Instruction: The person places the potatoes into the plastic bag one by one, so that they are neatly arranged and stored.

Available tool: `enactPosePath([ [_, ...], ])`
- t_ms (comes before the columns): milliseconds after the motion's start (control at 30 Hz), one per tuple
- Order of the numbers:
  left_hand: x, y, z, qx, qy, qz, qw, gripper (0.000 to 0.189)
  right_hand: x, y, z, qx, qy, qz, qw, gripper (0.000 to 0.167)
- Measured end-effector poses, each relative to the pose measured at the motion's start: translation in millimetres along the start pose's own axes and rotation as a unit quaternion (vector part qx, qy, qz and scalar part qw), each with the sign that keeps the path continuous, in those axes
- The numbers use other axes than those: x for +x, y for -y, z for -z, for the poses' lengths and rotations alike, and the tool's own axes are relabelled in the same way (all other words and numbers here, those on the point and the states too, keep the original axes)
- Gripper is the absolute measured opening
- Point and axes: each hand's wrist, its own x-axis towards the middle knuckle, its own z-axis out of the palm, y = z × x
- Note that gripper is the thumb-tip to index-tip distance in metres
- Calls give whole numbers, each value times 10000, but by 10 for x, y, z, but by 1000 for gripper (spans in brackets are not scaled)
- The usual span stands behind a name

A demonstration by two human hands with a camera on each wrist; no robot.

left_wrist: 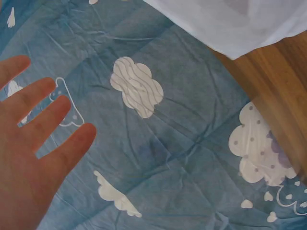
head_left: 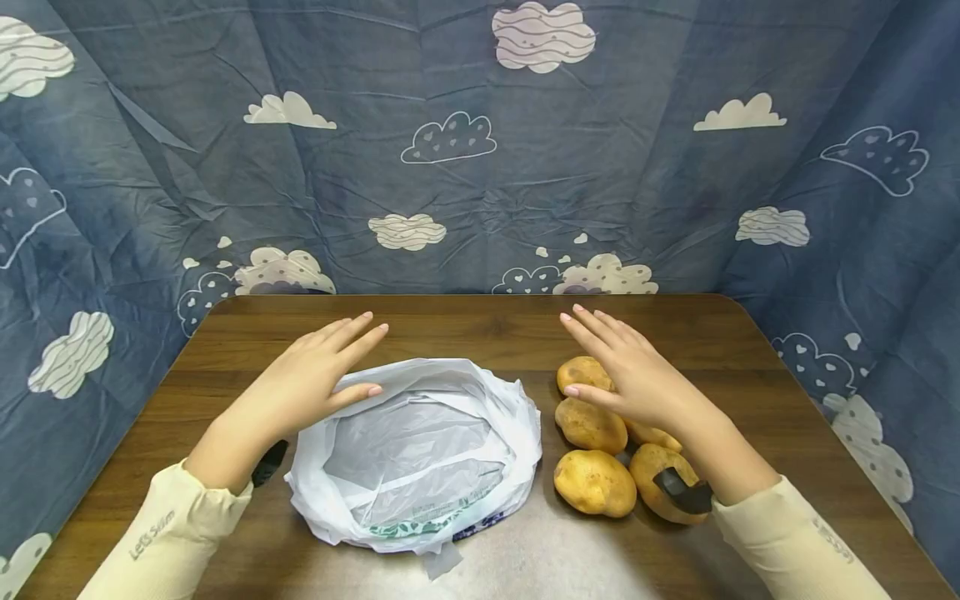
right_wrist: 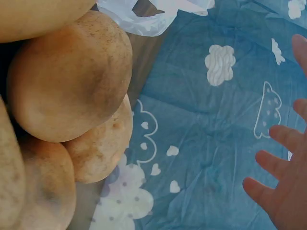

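Note:
A white plastic bag (head_left: 420, 458) lies on the wooden table with its mouth spread wide, green and blue print showing inside its near wall. My left hand (head_left: 311, 371) hovers over the bag's left rim, fingers straight and holding nothing. To the bag's right is a group of several potatoes (head_left: 595, 483), seen close up in the right wrist view, where one potato (right_wrist: 72, 76) fills much of the left side. Above the far potatoes my right hand (head_left: 630, 367) is held with fingers extended and nothing in it, partly covering them in the head view.
The wooden table (head_left: 480, 329) ends at a blue cloud-patterned cloth (head_left: 480, 200) hanging behind and at both sides. Dark wrist-camera pieces show under both wrists, the right one (head_left: 682, 492) overlapping a potato in the head view.

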Motion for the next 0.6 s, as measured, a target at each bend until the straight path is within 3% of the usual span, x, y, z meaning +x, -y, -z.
enactPosePath([
  [300, -165, 51, -56, -276, -337, 246, 9987, 65, -135, -66, -34, 210, -487, 18, 9986, 80],
  [600, -330, 114, -171, -369, -663, 460, 9961, 63, -364, -86, -53, 578, -668, -442, 9951, 78],
])
